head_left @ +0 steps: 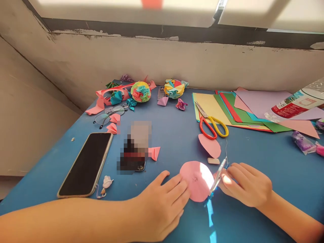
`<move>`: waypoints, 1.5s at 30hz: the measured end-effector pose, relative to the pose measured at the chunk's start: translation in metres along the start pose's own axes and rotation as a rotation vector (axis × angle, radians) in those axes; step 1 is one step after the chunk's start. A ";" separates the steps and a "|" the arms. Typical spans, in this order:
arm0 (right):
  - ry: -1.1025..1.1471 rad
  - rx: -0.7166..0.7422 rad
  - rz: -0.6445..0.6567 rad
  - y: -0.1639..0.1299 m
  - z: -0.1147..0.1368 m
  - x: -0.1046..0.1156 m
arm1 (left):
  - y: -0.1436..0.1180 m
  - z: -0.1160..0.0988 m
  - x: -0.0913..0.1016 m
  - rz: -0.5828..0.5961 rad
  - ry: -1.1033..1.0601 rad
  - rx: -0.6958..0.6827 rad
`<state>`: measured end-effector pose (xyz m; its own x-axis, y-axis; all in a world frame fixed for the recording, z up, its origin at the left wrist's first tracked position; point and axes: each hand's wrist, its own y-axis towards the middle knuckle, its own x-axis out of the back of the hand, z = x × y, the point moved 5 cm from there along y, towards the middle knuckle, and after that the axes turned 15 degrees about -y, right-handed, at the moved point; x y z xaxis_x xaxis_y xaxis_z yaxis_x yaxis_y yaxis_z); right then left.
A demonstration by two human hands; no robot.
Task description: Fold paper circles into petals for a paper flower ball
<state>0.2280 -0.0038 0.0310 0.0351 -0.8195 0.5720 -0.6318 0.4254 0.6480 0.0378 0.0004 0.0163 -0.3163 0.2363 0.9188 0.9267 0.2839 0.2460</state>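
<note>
A round pink paper disc [195, 190] lies flat on the blue table, with a small dark scribble near its middle. The fingers of my left hand [165, 204] are stretched out, their tips resting on the disc's left edge. My right hand [244, 184] is closed around a silver pen [218, 177], whose lower end is at the disc's right edge. Blue ribbon-like strips trail below that edge. Just beyond are a second pink paper piece [210, 145], a small pale eraser-like block [213, 161] and scissors [211, 125] with red and yellow handles.
A phone [85, 165] lies on the left, with glasses [108, 115] behind it. Folded paper balls [140, 91] and pink scraps line the back by the wall. Coloured paper sheets [205, 108] and a tilted plastic bottle [298, 103] occupy the right rear.
</note>
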 end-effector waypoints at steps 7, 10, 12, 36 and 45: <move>-0.029 0.117 0.038 0.003 0.002 -0.003 | -0.001 0.001 -0.002 0.024 -0.032 0.026; -0.017 0.167 0.019 0.003 0.001 -0.001 | 0.000 0.001 -0.001 0.003 -0.059 0.037; -0.036 0.197 0.015 0.003 0.000 -0.001 | 0.001 0.002 -0.001 -0.006 -0.067 0.043; 0.409 -0.241 0.072 0.000 -0.002 -0.002 | 0.002 0.001 -0.006 0.025 -0.132 0.054; 0.678 -0.667 0.284 0.012 -0.006 0.013 | 0.005 0.008 -0.006 0.081 -0.179 0.002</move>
<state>0.2255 -0.0077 0.0492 0.5166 -0.3493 0.7818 -0.1270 0.8717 0.4733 0.0431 0.0080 0.0096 -0.2722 0.4200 0.8657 0.9502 0.2592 0.1731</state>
